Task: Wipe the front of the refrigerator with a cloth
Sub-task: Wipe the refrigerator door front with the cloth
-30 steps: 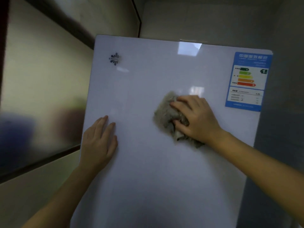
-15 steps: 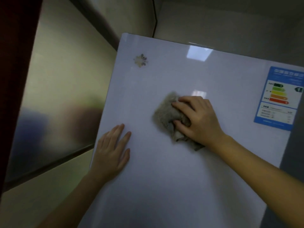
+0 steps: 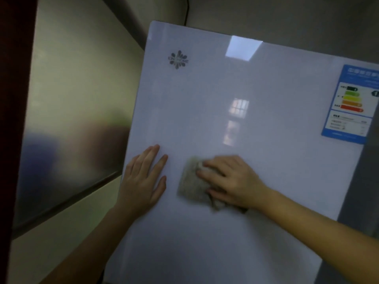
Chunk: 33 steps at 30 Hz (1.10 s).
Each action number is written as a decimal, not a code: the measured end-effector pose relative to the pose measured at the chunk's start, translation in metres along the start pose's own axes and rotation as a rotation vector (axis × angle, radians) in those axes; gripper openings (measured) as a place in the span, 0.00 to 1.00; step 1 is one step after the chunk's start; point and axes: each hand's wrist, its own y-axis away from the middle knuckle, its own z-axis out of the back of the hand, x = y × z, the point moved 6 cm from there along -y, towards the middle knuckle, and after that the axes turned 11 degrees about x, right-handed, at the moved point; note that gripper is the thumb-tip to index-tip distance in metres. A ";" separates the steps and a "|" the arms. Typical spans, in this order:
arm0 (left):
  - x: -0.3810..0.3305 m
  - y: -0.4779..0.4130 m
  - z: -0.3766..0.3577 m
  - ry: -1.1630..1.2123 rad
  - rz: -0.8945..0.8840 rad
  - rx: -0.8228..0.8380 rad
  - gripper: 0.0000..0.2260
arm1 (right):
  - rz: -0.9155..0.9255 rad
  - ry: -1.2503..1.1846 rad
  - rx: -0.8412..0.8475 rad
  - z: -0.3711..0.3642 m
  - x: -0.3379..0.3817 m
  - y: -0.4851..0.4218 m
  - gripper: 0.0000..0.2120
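Pressing flat on the white fridge door [image 3: 256,181] is the gray cloth [image 3: 191,181], low and a bit left of the middle of the door. The right hand [image 3: 229,179] lies on top of the cloth, fingers curled over its right part and pushing it onto the door. Most of the cloth sticks out to the left of that hand, so the cloth leads and the hand sits behind it. The cloth looks taller than it is wide.

Just beside the cloth, on its left, is the left hand [image 3: 143,179]. It is open and flat on the door, holding nothing, with fingers pointing up. A thin strip of bare door lies between the cloth and this hand, so they are near but apart.

I think the wipe has little room to go more to the left, because the left hand is in the way. Up, down and right are free. A lot of door is bare above, up to the dark flower mark [image 3: 178,59] near the top left. The blue sticker [image 3: 352,103] is far off at the right edge.
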 end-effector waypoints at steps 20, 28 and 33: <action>0.034 0.086 -0.010 0.112 0.052 0.150 0.23 | 0.239 -0.096 0.128 -0.065 0.101 -0.035 0.17; 0.034 0.090 -0.011 0.121 0.060 0.187 0.24 | -0.225 -0.057 -0.119 0.016 -0.030 -0.116 0.21; 0.036 0.095 -0.010 0.136 0.073 0.194 0.23 | -0.373 -0.074 -0.168 0.020 -0.039 -0.156 0.24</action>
